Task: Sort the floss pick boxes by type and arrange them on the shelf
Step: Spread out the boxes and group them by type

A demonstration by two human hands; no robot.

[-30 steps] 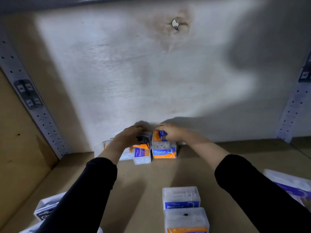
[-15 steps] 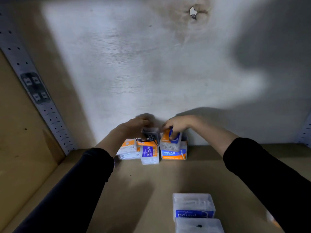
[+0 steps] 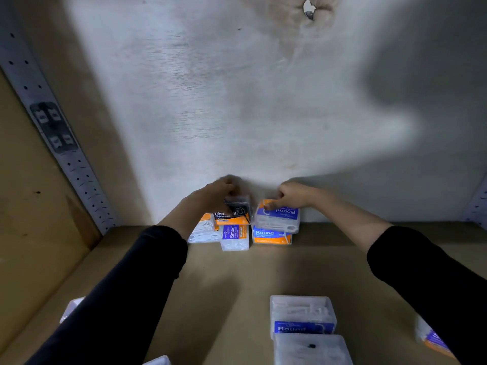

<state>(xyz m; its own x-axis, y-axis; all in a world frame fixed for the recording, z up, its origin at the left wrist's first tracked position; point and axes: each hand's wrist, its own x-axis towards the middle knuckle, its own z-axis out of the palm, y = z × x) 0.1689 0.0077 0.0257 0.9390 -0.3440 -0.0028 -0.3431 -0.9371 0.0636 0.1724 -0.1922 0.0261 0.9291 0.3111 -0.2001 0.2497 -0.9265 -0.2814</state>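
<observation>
At the back of the shelf [image 3: 237, 285], a Charcoal box [image 3: 238, 211] is gripped by the left hand [image 3: 216, 196] atop a Smooth box [image 3: 234, 237], and the upper Round box [image 3: 279, 218] by the right hand [image 3: 292, 196].

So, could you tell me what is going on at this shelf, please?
A person is sorting stock by type at the back of the brown shelf. The left hand grips a black Charcoal box atop the orange-and-blue Smooth box; the right hand holds a blue-labelled clear Round box stacked on another Round box. More clear boxes wait up front.
</observation>
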